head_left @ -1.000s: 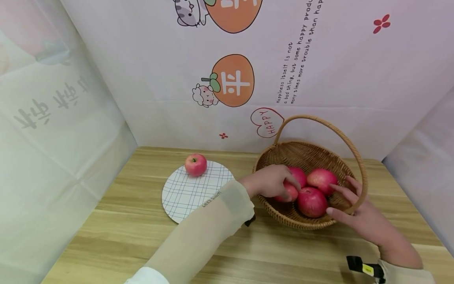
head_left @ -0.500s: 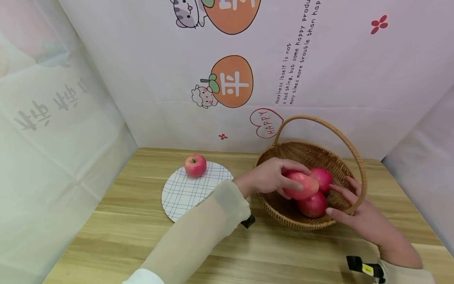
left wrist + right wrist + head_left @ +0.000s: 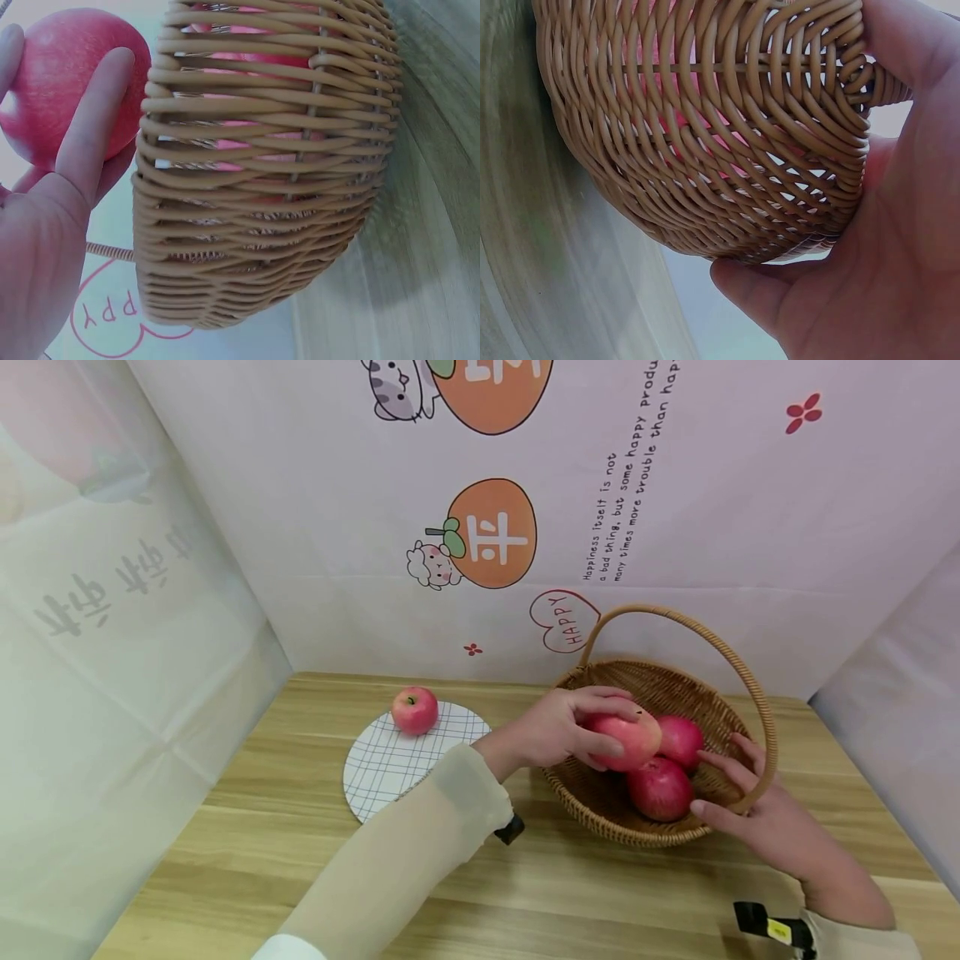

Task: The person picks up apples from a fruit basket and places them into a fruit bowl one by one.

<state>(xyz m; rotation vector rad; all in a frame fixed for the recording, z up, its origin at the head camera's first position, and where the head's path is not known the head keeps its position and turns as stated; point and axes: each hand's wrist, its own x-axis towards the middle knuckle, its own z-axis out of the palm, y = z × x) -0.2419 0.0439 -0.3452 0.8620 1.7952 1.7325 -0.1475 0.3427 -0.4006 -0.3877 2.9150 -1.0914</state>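
Observation:
My left hand grips a red apple with a yellowish patch, held over the left side of the wicker basket. In the left wrist view, fingers spread around this apple, beside the basket's woven wall. Two more red apples, one at the right and one in front, lie in the basket. My right hand holds the basket's right rim near the foot of its handle; the right wrist view shows the hand against the wicker wall.
A round white checked mat lies left of the basket, with a red apple at its back edge. The tall basket handle arches over the right side. A printed cloth backdrop stands behind the wooden table.
My left hand, first reaching down among the apples, has lifted one up and shifted it slightly left. The right hand stays at the basket rim.

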